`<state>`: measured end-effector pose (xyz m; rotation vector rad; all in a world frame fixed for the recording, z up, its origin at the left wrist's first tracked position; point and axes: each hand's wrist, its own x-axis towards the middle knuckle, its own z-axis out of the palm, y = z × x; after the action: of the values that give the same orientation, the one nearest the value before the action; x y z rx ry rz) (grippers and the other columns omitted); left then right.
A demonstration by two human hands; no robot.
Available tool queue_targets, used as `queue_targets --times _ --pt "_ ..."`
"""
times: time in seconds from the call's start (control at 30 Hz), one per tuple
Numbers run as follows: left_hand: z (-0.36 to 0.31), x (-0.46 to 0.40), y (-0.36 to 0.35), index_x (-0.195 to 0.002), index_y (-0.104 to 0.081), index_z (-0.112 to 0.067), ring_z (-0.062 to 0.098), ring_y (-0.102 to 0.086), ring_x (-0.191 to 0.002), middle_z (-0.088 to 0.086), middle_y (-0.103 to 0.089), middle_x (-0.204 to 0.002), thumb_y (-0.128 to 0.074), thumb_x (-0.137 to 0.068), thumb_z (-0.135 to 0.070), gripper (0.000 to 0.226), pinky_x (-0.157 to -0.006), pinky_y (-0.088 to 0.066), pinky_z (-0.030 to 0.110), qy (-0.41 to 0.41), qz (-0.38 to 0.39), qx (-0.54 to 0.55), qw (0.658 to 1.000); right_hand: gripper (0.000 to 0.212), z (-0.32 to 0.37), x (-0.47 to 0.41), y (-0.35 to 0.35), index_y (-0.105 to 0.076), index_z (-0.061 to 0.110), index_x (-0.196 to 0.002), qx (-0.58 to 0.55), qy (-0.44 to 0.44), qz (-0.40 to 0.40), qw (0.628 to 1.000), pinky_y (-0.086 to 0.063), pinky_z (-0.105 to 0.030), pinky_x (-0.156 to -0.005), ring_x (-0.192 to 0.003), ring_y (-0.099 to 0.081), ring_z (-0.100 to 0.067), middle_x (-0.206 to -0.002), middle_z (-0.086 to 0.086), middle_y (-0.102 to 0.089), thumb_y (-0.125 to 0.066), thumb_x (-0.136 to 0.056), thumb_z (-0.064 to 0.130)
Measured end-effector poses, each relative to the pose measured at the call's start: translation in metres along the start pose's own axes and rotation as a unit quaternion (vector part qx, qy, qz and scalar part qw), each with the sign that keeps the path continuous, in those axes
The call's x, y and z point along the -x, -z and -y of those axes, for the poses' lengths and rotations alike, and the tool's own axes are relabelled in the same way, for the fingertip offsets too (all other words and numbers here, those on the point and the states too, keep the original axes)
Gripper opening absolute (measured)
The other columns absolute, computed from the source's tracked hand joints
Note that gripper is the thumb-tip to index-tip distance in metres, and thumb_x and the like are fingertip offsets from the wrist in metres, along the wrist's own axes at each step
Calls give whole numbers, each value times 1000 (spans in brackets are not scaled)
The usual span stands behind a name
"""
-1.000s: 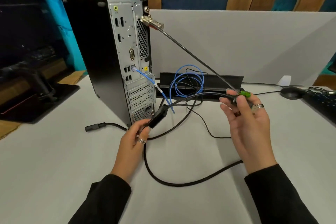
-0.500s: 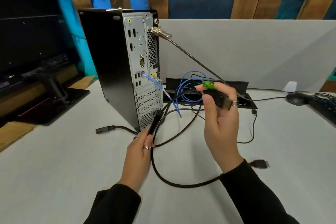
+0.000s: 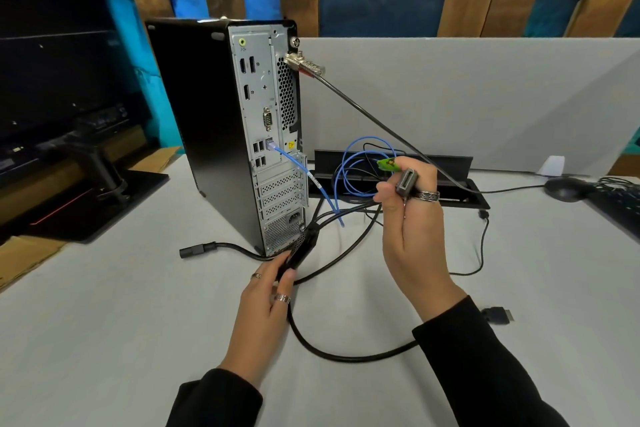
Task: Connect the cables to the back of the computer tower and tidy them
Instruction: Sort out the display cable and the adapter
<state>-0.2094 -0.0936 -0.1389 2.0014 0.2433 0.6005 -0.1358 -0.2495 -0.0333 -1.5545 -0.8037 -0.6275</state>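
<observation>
While my right hand (image 3: 412,218) pinches a grey metal-shelled video plug (image 3: 406,183) level with the black tower's (image 3: 221,121) back | left hand (image 3: 266,291) grips a black adapter block (image 3: 300,250) by its base | step — plugging in | next, I judge — align plug with an upper port.

Open upper ports on the tower (image 3: 258,121), blue cable (image 3: 294,166) and lock cable (image 3: 363,104) (taut) alongside

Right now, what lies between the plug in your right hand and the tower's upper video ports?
In the head view, the blue network cable loops there, and the lock cable slants above the plug in the right hand; the ports are empty.
</observation>
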Motion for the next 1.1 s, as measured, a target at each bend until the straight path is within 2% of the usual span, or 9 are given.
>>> queue_targets --times 0.2,0.43,0.73,0.83,0.97,1.1 --pt "3 -1 -2 -115 -46 -45 -23 -43 -104 -34 -48 -110 -44 -96 -29 26 -84 -36 7 15 -4 9 1000 15 -1 -1 2 -37 40 -102 12 -12 2 1000 -39 1 -68 -76 -52 15 -82 20 -45 -38 -87 35" --pt "3 -2 -2 -114 -43 -46 -18 -45 -101 -37 -45 -106 -43 -96 -30 24 -82 -35 6 27 -4 10 1000 20 1 0 -1 -39 20 -108 30 8 7 999 -36 2 -65 -77 -50 16 -84 19 -42 -39 -89 28" --pt "7 -3 -2 -112 -45 -47 -24 -45 -99 -33 -50 -103 -44 -96 -29 24 -80 -38 9 16 -7 9 1000 22 3 -2 -2 -39 25 -109 51 4 12 999 -37 2 -68 -79 -50 15 -87 19 -44 -40 -89 32" --pt "5 -3 -1 -113 -47 -44 -25 -45 -98 -31 -51 -102 -44 -96 -27 24 -77 -40 5 10 -5 11 1000 23 7 -3 -2 -40 24 -110 61 6 22 998 -36 2 -66 -76 -49 14 -84 20 -43 -40 -89 33" --pt "6 -2 -1 -116 -49 -41 -27 -43 -100 -33 -49 -106 -44 -96 -27 24 -78 -34 -4 7 -3 15 1000 30 13 -8 -2 -46 20 -113 75 8 53 996 -36 1 -64 -74 -49 12 -80 20 -41 -40 -88 36" --pt "7 -4 0 -109 -48 -48 -20 -48 -101 -30 -54 -107 -44 -96 -29 24 -82 -38 2 1 9 12 1000 26 26 -14 2 -42 31 -111 71 6 100 992 -36 -2 -65 -77 -49 8 -84 21 -43 -34 -89 41"
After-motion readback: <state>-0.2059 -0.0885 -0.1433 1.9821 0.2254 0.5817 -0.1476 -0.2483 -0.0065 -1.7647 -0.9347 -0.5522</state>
